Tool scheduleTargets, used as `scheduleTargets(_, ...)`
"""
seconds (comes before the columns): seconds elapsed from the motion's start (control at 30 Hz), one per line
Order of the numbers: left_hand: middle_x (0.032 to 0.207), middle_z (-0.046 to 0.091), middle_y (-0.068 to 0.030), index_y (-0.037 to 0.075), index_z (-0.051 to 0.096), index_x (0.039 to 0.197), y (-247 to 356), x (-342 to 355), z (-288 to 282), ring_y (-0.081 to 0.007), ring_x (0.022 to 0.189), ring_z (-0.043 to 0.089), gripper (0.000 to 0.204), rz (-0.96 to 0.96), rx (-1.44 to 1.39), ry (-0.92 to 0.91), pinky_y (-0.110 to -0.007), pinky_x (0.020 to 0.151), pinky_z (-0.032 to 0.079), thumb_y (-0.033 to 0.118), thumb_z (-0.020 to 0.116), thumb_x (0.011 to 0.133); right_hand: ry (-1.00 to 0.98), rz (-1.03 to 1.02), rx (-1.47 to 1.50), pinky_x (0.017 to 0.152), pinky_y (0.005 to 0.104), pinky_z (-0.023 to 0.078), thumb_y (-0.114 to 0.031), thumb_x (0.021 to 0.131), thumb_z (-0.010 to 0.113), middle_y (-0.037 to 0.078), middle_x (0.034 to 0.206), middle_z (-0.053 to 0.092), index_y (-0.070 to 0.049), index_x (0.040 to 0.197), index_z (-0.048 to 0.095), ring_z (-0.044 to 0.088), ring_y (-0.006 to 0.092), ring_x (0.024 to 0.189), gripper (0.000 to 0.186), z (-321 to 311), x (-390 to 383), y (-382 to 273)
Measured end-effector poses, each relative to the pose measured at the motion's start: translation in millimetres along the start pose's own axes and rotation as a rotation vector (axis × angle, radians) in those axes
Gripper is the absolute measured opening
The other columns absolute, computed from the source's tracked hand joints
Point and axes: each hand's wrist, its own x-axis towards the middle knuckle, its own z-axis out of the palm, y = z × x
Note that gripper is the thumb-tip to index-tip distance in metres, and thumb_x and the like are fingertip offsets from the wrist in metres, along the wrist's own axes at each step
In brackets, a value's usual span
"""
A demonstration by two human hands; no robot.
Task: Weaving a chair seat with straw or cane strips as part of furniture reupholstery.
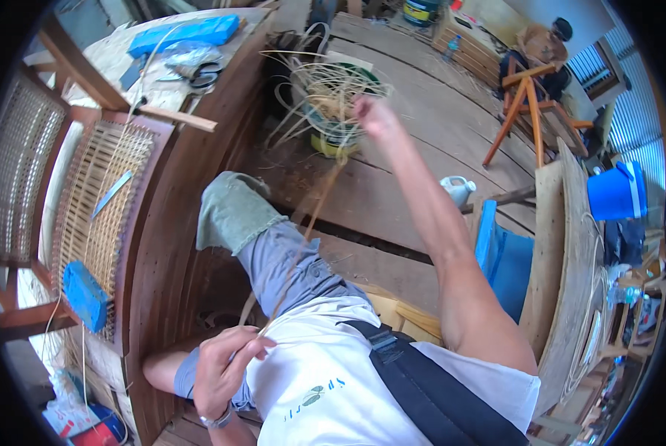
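Observation:
A thin rattan strip (pixel 312 227) runs slantwise from my lap toward the bucket, its far part blurred. My left hand (pixel 229 360) is closed in a pinch on its near end, in front of my shirt. At the end of my outstretched arm, my right hand (pixel 375 117) has its fingers curled together; blur hides whatever is in them. Beside that hand, a tangle of loose rattan strips (pixel 329 88) spills over a bucket (pixel 334 143). To my left lies a woven cane panel (pixel 110 186) in a wooden chair frame, with a metal ruler (pixel 112 195) and a blue block (pixel 85 295) on it.
Scissors (pixel 203 77) and a long blue block (pixel 184 34) lie on the bench at left. A white jug (pixel 458 190) stands on the plank floor to the right, near a blue bucket (pixel 617 191). Another person (pixel 545 46) sits behind a wooden frame (pixel 525 100) at far right.

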Motion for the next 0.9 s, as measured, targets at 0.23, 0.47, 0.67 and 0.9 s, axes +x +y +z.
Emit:
scheduleTargets(0.23,0.079,0.069,-0.0076,-0.007,0.067,0.109,-7,15,20,-0.0124,0.076,0.068,0.02,-0.219,-0.288,-0.022,-0.025,0.074,0.052,0.007,0.054,0.103,-0.097,-0.501,-0.323,0.065,0.0221,0.048,-0.011,0.095,0.066,0.003,0.093,0.068,0.001,0.108,0.068,0.057,0.0094,0.068,0.018,117,-63,-99)
scheduleTargets(0.47,0.086,0.073,-0.0095,-0.005,0.072,0.102,-29,9,20,-0.014,0.082,0.07,0.018,-0.155,-0.335,0.033,-0.027,0.075,0.053,0.007,0.058,0.1,-0.022,-1.543,-0.53,0.06,0.0318,0.053,-0.025,0.095,0.065,0.009,0.098,0.073,-0.001,0.126,0.06,0.066,0.0169,0.069,0.039,220,-217,-161)
scheduleTargets(0.67,0.077,0.072,-0.0157,-0.006,0.073,0.088,-80,-50,1,-0.0253,0.077,0.073,0.016,0.085,-0.622,0.086,-0.042,0.092,0.053,0.004,0.061,0.092,-0.096,-0.984,-0.491,0.067,0.0244,0.05,-0.017,0.096,0.065,0.008,0.105,0.071,0.002,0.123,0.06,0.064,0.012,0.079,0.034,206,-138,-187)
scheduleTargets(0.9,0.081,0.071,-0.0206,0.002,0.067,0.108,-90,-107,-34,-0.0294,0.061,0.068,0.019,0.877,-1.005,-0.249,-0.048,0.081,0.06,0.016,0.055,0.101,-0.536,-0.469,-1.092,0.089,0.0339,0.052,-0.027,0.102,0.053,0.014,0.121,0.07,-0.001,0.128,0.062,0.066,0.0191,0.099,0.038,182,-127,-24)
